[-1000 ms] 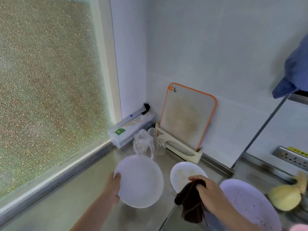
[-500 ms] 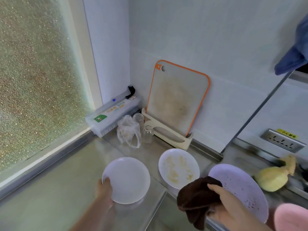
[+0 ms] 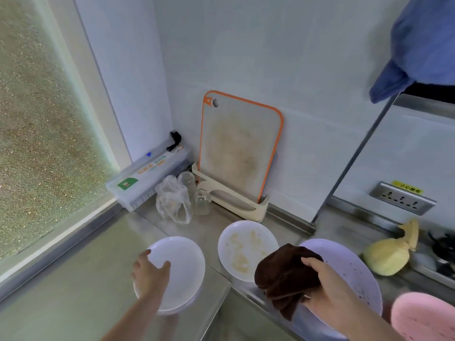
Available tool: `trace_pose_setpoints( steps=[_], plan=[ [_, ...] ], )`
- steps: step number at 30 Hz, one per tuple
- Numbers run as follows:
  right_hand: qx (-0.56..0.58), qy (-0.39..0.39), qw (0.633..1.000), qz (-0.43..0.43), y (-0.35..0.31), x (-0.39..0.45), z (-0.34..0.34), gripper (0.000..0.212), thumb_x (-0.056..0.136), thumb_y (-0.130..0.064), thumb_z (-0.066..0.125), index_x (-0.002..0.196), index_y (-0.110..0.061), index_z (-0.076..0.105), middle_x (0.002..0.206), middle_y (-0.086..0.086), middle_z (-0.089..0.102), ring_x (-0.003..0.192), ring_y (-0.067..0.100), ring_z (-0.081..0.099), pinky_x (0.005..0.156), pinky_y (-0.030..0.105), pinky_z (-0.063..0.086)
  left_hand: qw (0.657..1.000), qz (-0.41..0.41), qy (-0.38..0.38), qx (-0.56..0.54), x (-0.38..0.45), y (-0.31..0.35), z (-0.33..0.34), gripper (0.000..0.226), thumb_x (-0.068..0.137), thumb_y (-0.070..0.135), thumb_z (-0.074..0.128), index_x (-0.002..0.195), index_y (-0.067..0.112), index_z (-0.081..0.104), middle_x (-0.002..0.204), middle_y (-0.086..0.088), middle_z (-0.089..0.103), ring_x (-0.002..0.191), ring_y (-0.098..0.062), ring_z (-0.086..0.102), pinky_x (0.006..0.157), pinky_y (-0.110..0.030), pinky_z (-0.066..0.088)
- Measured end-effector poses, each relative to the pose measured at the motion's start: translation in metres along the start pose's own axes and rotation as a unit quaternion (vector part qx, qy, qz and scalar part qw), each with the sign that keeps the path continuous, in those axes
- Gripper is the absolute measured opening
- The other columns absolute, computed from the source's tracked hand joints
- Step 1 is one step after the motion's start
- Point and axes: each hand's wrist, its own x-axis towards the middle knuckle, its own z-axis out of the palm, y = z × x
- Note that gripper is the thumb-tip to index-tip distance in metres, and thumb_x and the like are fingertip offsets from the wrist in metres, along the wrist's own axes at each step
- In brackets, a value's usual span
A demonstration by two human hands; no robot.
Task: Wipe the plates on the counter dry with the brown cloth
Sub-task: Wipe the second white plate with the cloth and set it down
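The left hand (image 3: 150,271) grips the rim of a white plate (image 3: 179,269) at the bench (image 3: 73,291) edge; the right hand (image 3: 330,289) clutches the bunched brown cloth (image 3: 283,274) beside a smeared plate (image 3: 246,249).

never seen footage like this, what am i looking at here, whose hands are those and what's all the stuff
This is one wide-angle camera worn on a person's head, looking down at their own bare hands; there is no robot. The left hand grips the rim of a clean white plate on the steel counter. The right hand holds a bunched brown cloth. Beside it lies a second plate with yellowish smears, then a lilac colander. An orange-edged cutting board leans on the wall.
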Motion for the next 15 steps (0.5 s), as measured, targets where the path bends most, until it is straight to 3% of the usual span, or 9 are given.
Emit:
trace_pose_setpoints(
  steps=[3, 5, 6, 8, 10, 12, 15],
  plan=[
    [0.004, -0.004, 1.000, -0.011, -0.008, -0.001, -0.012, 0.041, 0.085, -0.021, 0.057, 0.102, 0.016, 0.065, 0.081, 0.033, 0.069, 0.074, 0.039, 0.067, 0.064, 0.040, 0.049, 0.990, 0.025, -0.134, -0.045, -0.027, 0.037, 0.045, 0.055, 0.082, 0.011, 0.070, 0.133, 0.011, 0.050, 0.131, -0.014, 0.051, 0.109, -0.030, 0.054, 0.098, -0.041, 0.045],
    [-0.019, -0.029, 0.999, -0.022, -0.015, -0.010, -0.016, 0.038, 0.065, -0.021, 0.074, 0.079, 0.014, 0.072, 0.066, 0.028, 0.067, 0.057, 0.036, 0.064, 0.056, 0.038, 0.044, 0.978, -0.007, -0.200, -0.057, -0.045, 0.054, 0.078, 0.062, 0.081, 0.017, 0.072, 0.137, 0.010, 0.046, 0.130, -0.013, 0.053, 0.109, -0.030, 0.058, 0.095, -0.037, 0.049],
    [-0.017, -0.016, 0.999, -0.024, -0.016, -0.010, -0.021, 0.035, 0.065, -0.021, 0.076, 0.071, 0.013, 0.072, 0.062, 0.027, 0.065, 0.054, 0.037, 0.062, 0.054, 0.037, 0.041, 0.975, -0.011, -0.217, -0.036, -0.054, 0.058, 0.092, 0.064, 0.082, 0.019, 0.071, 0.138, 0.009, 0.043, 0.131, -0.014, 0.055, 0.113, -0.031, 0.059, 0.092, -0.036, 0.050],
    [0.028, 0.049, 0.998, 0.001, -0.013, -0.006, -0.034, 0.041, 0.087, -0.018, 0.058, 0.064, 0.013, 0.071, 0.067, 0.026, 0.063, 0.060, 0.037, 0.056, 0.056, 0.037, 0.037, 0.975, -0.015, -0.221, 0.012, -0.068, 0.064, 0.113, 0.060, 0.086, 0.020, 0.066, 0.137, 0.004, 0.040, 0.131, -0.018, 0.056, 0.117, -0.035, 0.058, 0.083, -0.033, 0.049],
    [0.059, 0.089, 0.994, 0.029, -0.009, -0.003, -0.052, 0.028, 0.090, -0.015, 0.056, 0.089, 0.010, 0.071, 0.086, 0.025, 0.065, 0.076, 0.037, 0.057, 0.060, 0.038, 0.041, 0.977, -0.034, -0.207, 0.029, -0.074, 0.064, 0.129, 0.055, 0.089, 0.018, 0.063, 0.135, -0.001, 0.039, 0.131, -0.022, 0.056, 0.117, -0.039, 0.058, 0.086, -0.036, 0.051],
    [0.086, 0.115, 0.988, 0.055, -0.010, -0.003, -0.064, 0.032, 0.085, -0.014, 0.063, 0.112, 0.003, 0.060, 0.105, 0.024, 0.065, 0.090, 0.038, 0.060, 0.067, 0.042, 0.047, 0.982, -0.053, -0.180, 0.031, -0.071, 0.061, 0.140, 0.051, 0.089, 0.013, 0.062, 0.132, -0.005, 0.041, 0.131, -0.026, 0.056, 0.118, -0.042, 0.057, 0.092, -0.043, 0.052],
    [0.110, 0.109, 0.987, 0.050, -0.013, -0.007, -0.077, 0.025, 0.087, -0.007, 0.061, 0.111, 0.000, 0.060, 0.106, 0.025, 0.067, 0.096, 0.039, 0.061, 0.085, 0.051, 0.049, 0.985, -0.082, -0.153, 0.028, -0.062, 0.057, 0.151, 0.042, 0.087, 0.003, 0.059, 0.126, -0.008, 0.049, 0.126, -0.030, 0.059, 0.114, -0.044, 0.059, 0.092, -0.046, 0.052]
  ],
)
